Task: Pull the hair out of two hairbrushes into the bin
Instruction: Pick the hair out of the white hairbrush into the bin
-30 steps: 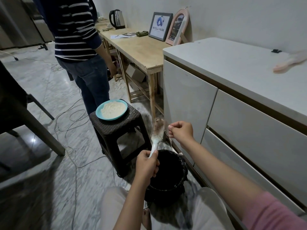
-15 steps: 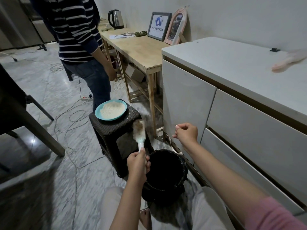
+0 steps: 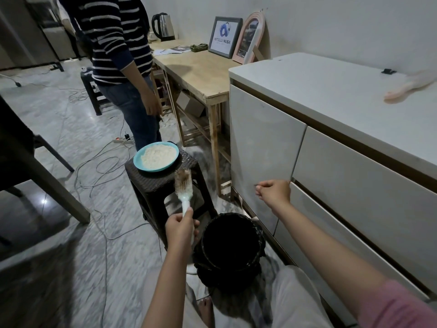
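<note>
Nearest, between the seated person's knees, a black woven bin (image 3: 233,252) stands on the floor, its inside too dark to read. Just left of it the left hand (image 3: 181,229) has its grip clamped on the white handle of a round hairbrush (image 3: 184,185), bristles matted with hair. The right hand (image 3: 274,192) hovers beyond the bin, fingertips pinched together; whether they hold hair I cannot tell. Farther left, a blue plate (image 3: 156,156) of white rice sits on a dark stool (image 3: 163,183). Far right, a pink hairbrush (image 3: 411,87) lies on the white tabletop (image 3: 331,91).

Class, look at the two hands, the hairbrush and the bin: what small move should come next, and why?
Probably bring the right hand down over the bin and release. Its pinched fingertips sit beyond the rim, near the cabinet, while the left hand holds the hairbrush, hair still on its bristles.
</note>
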